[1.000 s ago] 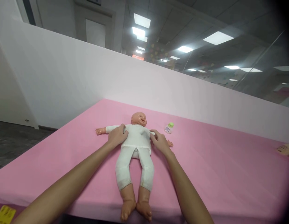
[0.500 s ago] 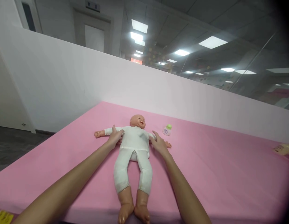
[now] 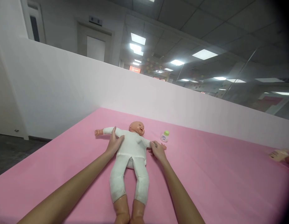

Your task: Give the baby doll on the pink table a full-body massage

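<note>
A baby doll [image 3: 131, 144] in white clothes lies on its back on a pink-covered table, head away from me and arms spread. My left hand [image 3: 114, 144] rests against the doll's side at the armpit. Its thumb and a finger are spread apart over the chest and upper sleeve; the other fingers are mostly hidden. My right hand [image 3: 158, 151] is closed around the doll's forearm on the right, thumb on top, with the doll's small hand sticking out beyond. Just past it stands a small clear bottle [image 3: 164, 137] with a green cap.
The pink cover [image 3: 205, 174] spreads over the tabletop. A low white partition [image 3: 144, 90] borders the table at the back. At the far right edge a beige box [image 3: 278, 155] is partly in view. A door [image 3: 6, 102] is at the left.
My right hand has shifted from beside the doll's upper arm down to its forearm and closed on it. My left hand stays at the doll's side. The view has tilted up slightly.
</note>
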`<state>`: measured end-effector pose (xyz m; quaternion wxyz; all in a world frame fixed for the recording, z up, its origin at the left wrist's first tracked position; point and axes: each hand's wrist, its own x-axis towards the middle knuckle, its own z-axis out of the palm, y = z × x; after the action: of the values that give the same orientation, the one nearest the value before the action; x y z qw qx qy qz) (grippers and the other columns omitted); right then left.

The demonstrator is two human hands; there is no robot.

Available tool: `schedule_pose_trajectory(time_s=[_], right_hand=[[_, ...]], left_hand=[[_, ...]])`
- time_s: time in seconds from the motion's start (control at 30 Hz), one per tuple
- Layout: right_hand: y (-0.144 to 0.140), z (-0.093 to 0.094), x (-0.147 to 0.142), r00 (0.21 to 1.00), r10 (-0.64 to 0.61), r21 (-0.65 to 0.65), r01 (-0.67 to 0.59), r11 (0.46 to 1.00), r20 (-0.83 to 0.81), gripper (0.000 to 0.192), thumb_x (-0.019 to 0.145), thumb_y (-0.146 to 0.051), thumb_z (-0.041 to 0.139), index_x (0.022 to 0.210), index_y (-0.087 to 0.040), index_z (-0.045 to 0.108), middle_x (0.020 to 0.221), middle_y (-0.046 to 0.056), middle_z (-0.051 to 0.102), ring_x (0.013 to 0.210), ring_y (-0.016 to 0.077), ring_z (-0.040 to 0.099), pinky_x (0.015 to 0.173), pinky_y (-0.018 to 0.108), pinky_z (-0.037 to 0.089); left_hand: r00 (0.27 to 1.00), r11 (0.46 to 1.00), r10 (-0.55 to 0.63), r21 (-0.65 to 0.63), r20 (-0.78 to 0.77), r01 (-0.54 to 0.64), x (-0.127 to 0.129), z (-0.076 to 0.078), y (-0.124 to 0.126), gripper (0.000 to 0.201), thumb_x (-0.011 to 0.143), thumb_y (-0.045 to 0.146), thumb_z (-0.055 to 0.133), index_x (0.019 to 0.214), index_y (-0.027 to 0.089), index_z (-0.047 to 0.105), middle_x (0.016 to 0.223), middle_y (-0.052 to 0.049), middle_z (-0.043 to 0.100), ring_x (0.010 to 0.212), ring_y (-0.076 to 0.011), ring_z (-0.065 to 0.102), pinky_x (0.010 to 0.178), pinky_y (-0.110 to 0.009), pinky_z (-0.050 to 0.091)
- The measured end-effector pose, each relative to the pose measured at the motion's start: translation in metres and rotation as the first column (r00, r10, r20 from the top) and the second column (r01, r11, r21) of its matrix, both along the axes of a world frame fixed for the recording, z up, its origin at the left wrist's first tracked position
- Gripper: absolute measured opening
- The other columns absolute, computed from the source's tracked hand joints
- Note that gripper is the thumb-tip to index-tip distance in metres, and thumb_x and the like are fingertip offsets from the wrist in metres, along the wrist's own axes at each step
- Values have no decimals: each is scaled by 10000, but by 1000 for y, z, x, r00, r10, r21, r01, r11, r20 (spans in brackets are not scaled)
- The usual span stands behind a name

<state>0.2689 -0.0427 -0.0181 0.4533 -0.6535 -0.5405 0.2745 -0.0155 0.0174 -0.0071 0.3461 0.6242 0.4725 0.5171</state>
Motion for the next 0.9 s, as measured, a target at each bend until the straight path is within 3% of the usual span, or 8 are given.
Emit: schedule_pose_trajectory(time_s=[0.13, 0.27, 0.33, 0.4, 0.53, 0.67, 0.77, 0.9], right_hand=[[5, -6, -7, 997, -78, 139, 77, 987, 2, 369, 890, -541, 589, 1045, -239, 736, 1000, 68, 767, 897, 258, 708, 798, 368, 551], [12, -14, -14, 956, -44, 129, 85, 988, -289, 508, 824, -525, 684, 1238, -232, 716, 1025, 59, 753, 810, 221, 687, 691, 325, 552], [16, -16, -18, 849, 4, 137, 81, 987, -529, 550, 769, -493, 756, 1242, -216, 709, 959, 46, 746, 752, 190, 663, 640, 292, 543], [19, -16, -21, 717, 55, 166, 85, 982, -695, 521, 729, -451, 807, 1186, -218, 716, 940, 30, 743, 751, 170, 662, 647, 270, 547], [24, -20, -26, 541, 106, 238, 181, 954, -834, 361, 710, -365, 848, 1014, -219, 718, 990, 21, 743, 849, 165, 691, 716, 256, 578], [29, -28, -25, 469, 90, 251, 292, 923, -879, 266, 746, -346, 814, 934, -241, 657, 943, -1, 731, 920, 159, 704, 834, 271, 600], [32, -31, -20, 447, 85, 247, 319, 915, -891, 267, 773, -350, 782, 976, -251, 640, 983, 5, 739, 1002, 157, 709, 915, 273, 593], [31, -29, -16, 433, 94, 249, 316, 915, -897, 259, 802, -359, 778, 998, -260, 643, 993, 4, 749, 1011, 152, 714, 889, 259, 608]], left_hand=[[995, 984, 27, 173, 98, -44, 2, -1, -1, 738, 865, 389, 701, 1510, 266, 363, 1357, -122, 521, 1118, -253, 587, 944, -381, 502], [962, 992, 0, 120, 273, -34, 0, -2, 6, 513, 829, 361, 748, 1256, 253, 485, 1174, -64, 597, 978, -210, 632, 831, -323, 512], [916, 994, 20, 95, 401, -63, -3, -4, 14, 411, 789, 345, 790, 1076, 236, 516, 1038, -22, 606, 916, -182, 626, 808, -292, 505], [813, 999, 20, 22, 581, -40, -5, -6, 20, 393, 733, 317, 841, 922, 221, 510, 898, 16, 592, 841, -156, 615, 776, -263, 503], [594, 984, 42, -135, 803, 113, -10, -10, 29, 466, 658, 254, 894, 721, 199, 436, 723, 44, 560, 701, -117, 590, 693, -229, 507], [543, 964, 64, -193, 837, 184, -12, -11, 33, 425, 688, 188, 882, 697, 188, 458, 689, 34, 591, 655, -107, 604, 671, -226, 532], [513, 948, 58, -207, 857, 240, -12, -10, 34, 279, 751, 144, 845, 793, 168, 571, 798, -3, 681, 744, -126, 673, 741, -243, 574], [490, 929, 20, -197, 871, 312, -11, -6, 31, 198, 805, 98, 805, 930, 151, 661, 981, -63, 745, 888, -160, 723, 831, -265, 600]])
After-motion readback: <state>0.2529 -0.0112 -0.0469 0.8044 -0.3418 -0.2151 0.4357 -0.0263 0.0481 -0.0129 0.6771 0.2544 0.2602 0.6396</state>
